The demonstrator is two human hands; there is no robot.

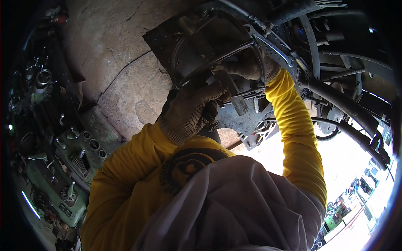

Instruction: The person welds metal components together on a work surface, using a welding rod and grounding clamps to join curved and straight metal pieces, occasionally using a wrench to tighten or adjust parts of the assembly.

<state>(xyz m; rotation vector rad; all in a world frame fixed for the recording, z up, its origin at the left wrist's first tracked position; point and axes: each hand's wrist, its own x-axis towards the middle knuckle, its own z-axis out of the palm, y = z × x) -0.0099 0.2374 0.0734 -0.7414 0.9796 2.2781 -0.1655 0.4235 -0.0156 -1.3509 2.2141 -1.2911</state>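
My left hand, in a knitted work glove, is closed with its fingers curled near the low edge of a round metal frame. What sits between its fingers I cannot make out. Across the frame from it, my right hand, also gloved, reaches through the frame with its fingers together, close to a flat metal bar. What these fingers grip is hidden. The frame has curved rods and a straight bar across it. It rests over a dark metal plate. A long open-ended wrench lies beside my right hand.
To the left stands a green machine with levers and knobs. A thin cable runs over the stained concrete floor. Thick pipes and metal bars crowd the right side. Bright ground and more equipment lie beyond at lower right.
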